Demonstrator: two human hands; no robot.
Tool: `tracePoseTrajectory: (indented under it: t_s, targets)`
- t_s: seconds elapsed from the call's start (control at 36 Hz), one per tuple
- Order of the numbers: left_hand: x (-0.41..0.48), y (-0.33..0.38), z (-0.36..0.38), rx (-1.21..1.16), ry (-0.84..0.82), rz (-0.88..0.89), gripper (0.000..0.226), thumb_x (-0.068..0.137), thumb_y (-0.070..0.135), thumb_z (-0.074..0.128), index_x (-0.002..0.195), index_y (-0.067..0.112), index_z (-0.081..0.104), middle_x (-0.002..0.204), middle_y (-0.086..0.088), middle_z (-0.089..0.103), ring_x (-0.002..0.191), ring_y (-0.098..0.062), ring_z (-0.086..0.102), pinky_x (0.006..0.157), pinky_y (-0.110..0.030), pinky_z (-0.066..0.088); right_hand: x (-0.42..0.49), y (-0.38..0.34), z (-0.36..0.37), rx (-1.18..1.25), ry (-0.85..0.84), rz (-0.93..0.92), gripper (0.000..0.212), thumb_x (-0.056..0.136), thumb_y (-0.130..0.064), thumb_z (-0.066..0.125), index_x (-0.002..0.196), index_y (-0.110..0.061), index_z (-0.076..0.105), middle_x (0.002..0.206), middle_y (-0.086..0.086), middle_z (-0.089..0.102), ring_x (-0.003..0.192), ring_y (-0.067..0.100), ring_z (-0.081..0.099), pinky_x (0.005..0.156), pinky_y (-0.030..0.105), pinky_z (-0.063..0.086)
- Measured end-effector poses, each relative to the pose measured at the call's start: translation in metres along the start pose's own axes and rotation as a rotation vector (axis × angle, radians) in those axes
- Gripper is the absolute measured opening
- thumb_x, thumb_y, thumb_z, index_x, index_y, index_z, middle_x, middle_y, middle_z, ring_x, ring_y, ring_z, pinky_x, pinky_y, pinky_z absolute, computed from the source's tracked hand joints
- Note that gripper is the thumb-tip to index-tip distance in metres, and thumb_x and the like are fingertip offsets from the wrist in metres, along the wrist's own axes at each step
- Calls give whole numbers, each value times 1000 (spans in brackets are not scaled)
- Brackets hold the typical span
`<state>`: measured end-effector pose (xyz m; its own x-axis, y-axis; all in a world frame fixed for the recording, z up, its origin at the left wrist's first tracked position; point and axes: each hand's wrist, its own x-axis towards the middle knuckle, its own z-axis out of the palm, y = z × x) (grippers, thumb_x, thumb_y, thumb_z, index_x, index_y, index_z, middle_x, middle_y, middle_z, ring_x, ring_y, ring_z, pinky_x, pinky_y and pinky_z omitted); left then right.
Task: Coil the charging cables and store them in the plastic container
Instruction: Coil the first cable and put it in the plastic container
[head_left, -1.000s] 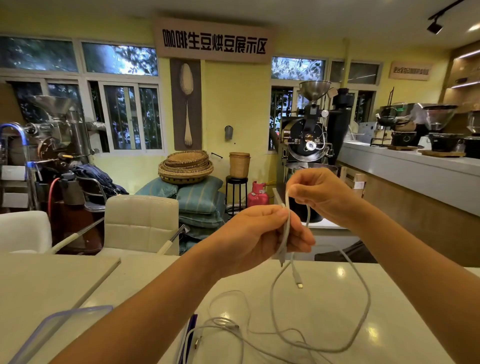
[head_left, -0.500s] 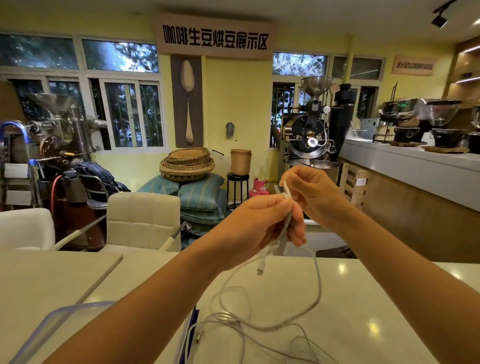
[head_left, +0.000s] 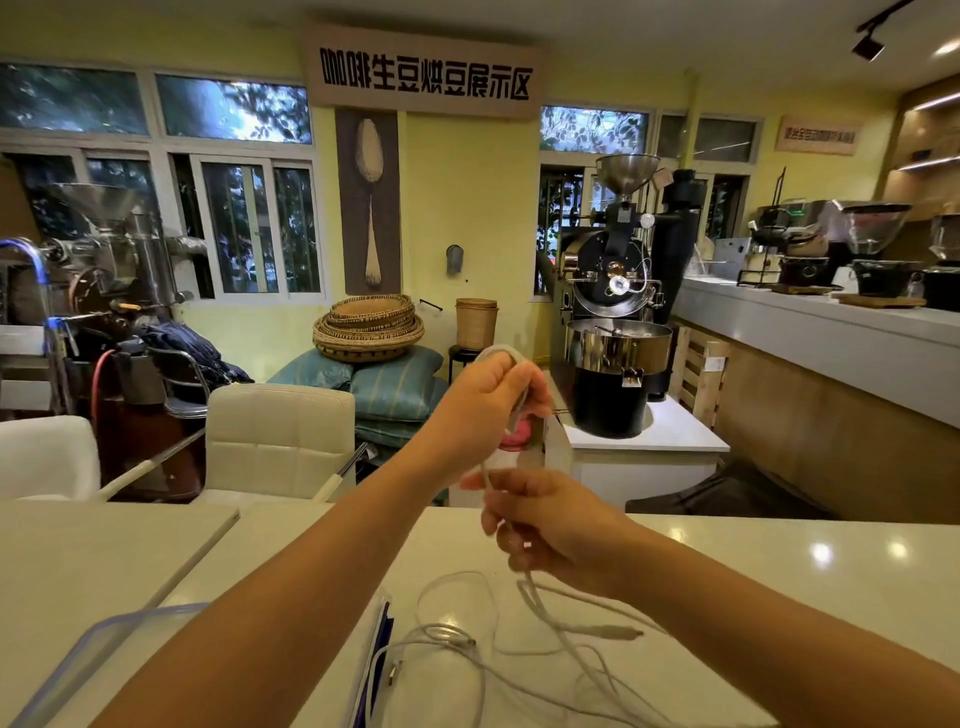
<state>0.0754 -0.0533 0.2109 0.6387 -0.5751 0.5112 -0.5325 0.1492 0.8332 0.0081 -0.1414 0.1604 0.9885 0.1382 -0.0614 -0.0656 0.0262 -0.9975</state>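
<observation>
My left hand is raised above the table and grips the folded top of a white charging cable, whose bend arches over my knuckles. Below it my right hand curls round the same cable's hanging strands, which trail down onto the white table. More white cables lie tangled on the table in front of me, with plugs showing. The clear plastic container with a blue rim sits at the lower left, partly hidden by my left forearm.
A blue flat object lies next to the tangled cables. White padded chairs stand behind the table. A coffee roaster and a long counter stand at the right; baskets and cushions are piled at the back.
My left hand has risen with the folded cable. My right hand has dropped from above it to below it, sliding down the strands. The dangling loop is now pulled straighter.
</observation>
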Motion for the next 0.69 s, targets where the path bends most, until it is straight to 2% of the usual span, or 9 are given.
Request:
tracePoseTrajectory:
  t_s: [0.06, 0.11, 0.19, 0.28, 0.33, 0.47, 0.56, 0.64, 0.69]
  targets:
    - [-1, -4, -3, 88, -12, 12, 34, 96, 9, 34, 68, 17, 52, 71, 0, 55, 57, 4, 57, 58, -5, 48, -6, -4, -2, -140, -15, 50, 21, 94, -10, 41, 95, -20, 59, 63, 0, 54, 39, 2, 43, 39, 14, 37]
    - [-4, -9, -5, 185, -51, 23, 34, 95, 8, 34, 67, 18, 50, 68, 2, 54, 56, 5, 55, 57, -5, 46, -13, -12, -7, -392, -3, 74, 20, 93, -9, 42, 97, -19, 59, 63, -2, 54, 39, 1, 41, 39, 12, 36]
    - [-7, -18, -7, 340, -97, 29, 37, 95, 9, 35, 64, 21, 49, 67, 6, 52, 62, -4, 51, 60, -9, 43, -22, -27, -12, -770, -35, 104, 20, 93, -12, 44, 105, -12, 59, 63, -6, 52, 42, 0, 43, 41, 10, 36]
    - [-12, -28, -6, 439, -141, -8, 36, 95, 11, 35, 63, 20, 49, 68, 5, 50, 62, -3, 48, 61, -8, 41, -28, -43, -16, -1203, -44, -10, 19, 92, -22, 47, 96, -9, 61, 61, -9, 47, 54, 3, 42, 51, 14, 32]
    - [-16, -33, -4, 399, -168, -53, 35, 95, 11, 36, 62, 17, 47, 68, 4, 49, 56, 3, 48, 58, -7, 41, -32, -57, -18, -1359, -12, -103, 19, 89, -26, 51, 87, -10, 62, 60, -9, 45, 55, 4, 41, 52, 15, 31]
    - [-31, -24, 4, 155, -355, -143, 34, 97, 12, 28, 69, 11, 48, 66, -1, 53, 52, 2, 51, 55, -9, 41, -37, -90, -35, -1507, 24, -264, 12, 84, -27, 56, 80, -17, 61, 62, -15, 48, 56, -2, 47, 58, 10, 44]
    - [-40, -15, 8, 7, -442, -156, 39, 97, 20, 26, 69, 16, 53, 61, 3, 56, 54, -3, 53, 59, -16, 41, -36, -102, -48, -1499, 18, -346, 12, 80, -25, 62, 82, -14, 67, 62, -20, 49, 56, -8, 51, 63, -3, 39]
    - [-44, -6, 7, -163, -491, -198, 33, 94, 22, 30, 72, 15, 54, 57, 9, 57, 54, -6, 53, 68, -26, 48, -34, -105, -56, -1456, 57, -446, 12, 78, -20, 65, 84, -11, 70, 65, -22, 51, 62, -18, 53, 63, -3, 40]
    - [-44, -1, 5, -263, -531, -235, 31, 92, 22, 32, 72, 14, 54, 55, 9, 56, 53, -6, 52, 67, -23, 52, -33, -106, -58, -1450, 71, -530, 13, 77, -17, 66, 86, -9, 72, 67, -21, 54, 61, -11, 55, 63, -3, 40]
